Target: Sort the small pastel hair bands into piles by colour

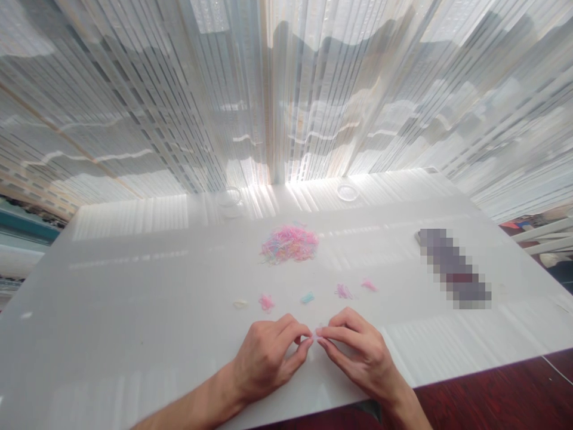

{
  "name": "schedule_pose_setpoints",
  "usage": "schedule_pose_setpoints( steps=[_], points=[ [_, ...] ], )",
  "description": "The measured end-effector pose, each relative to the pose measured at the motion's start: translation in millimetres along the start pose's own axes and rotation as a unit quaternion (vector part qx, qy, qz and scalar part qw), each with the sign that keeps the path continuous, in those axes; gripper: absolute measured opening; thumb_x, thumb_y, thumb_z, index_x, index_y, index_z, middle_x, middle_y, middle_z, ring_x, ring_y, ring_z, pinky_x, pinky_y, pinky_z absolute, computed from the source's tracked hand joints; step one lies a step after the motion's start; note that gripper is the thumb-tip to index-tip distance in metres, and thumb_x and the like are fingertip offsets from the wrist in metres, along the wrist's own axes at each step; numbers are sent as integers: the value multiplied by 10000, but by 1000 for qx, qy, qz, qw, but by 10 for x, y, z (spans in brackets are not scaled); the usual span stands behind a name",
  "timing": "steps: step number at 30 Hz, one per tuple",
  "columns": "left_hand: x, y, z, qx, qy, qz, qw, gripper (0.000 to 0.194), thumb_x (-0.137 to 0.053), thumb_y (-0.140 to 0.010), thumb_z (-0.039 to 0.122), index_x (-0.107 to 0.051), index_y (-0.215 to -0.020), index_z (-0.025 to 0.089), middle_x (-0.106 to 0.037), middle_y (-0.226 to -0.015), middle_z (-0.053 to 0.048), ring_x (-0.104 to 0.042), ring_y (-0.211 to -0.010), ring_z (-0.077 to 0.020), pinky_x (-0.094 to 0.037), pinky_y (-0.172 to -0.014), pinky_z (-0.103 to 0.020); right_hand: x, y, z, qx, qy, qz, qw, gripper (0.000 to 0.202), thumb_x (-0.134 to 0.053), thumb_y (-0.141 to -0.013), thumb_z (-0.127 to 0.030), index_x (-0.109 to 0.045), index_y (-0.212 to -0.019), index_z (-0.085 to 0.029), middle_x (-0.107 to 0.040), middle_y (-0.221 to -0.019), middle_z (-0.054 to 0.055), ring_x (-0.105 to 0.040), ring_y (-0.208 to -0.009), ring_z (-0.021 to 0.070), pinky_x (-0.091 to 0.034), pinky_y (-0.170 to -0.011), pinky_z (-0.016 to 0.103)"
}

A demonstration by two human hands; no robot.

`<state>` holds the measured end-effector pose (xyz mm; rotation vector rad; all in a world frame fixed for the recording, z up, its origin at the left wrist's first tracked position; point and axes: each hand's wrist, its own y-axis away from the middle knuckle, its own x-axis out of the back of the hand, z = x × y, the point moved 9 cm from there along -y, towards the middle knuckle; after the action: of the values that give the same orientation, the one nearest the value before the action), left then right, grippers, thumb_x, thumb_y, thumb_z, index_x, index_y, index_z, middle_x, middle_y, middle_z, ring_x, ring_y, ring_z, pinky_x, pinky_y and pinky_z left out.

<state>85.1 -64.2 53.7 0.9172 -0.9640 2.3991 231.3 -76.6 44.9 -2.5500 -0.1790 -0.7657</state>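
Note:
My left hand (pixel 273 352) is closed in a pinch, thumb against forefinger. Facing it, my right hand (pixel 360 349) pinches too, a short gap away. Between the fingertips shows a small pale purple rubber band (pixel 317 335), largely hidden by the fingers. Just beyond the hands lie small sorted heaps: a pink heap of rubber bands (pixel 266 303), a blue one (pixel 307 298), a purple one (pixel 344 291) and another pink one (pixel 369 285). A pale yellowish bit (pixel 240 304) lies at their left end. Farther back is a large mixed pile of rubber bands (pixel 290 243).
The white table (pixel 134 310) runs up to a sheer striped curtain (pixel 277 107). Two clear round objects (pixel 348 192) stand near its far edge. A blurred-out dark oblong object (pixel 454 269) lies on the right. Dark red flooring (pixel 492 397) shows below the near right edge.

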Motion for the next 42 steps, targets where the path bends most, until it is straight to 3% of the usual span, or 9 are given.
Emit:
schedule_pose_setpoints(
  steps=[25,42],
  points=[
    [2,-1,-14,0,-1,5,1000,67,-573,-972,144,-624,-965,188,-670,-739,9,-615,-572,-113,-474,-543,-218,51,-16,5,-13,-14,23,1000,141,-681,-932,-210,-740,-1059,-229,-683,-829,36,-675,-742,163,-592,-650,265],
    [-31,9,-35,2,-6,-6,1000,82,-555,-979,141,-616,-981,195,-663,-737,15,-589,-550,-112,-438,-527,-225,46,-8,11,-7,-23,26,999,169,-657,-931,-135,-736,-1048,-228,-671,-826,31,-667,-741,153,-576,-655,260]
  ],
)
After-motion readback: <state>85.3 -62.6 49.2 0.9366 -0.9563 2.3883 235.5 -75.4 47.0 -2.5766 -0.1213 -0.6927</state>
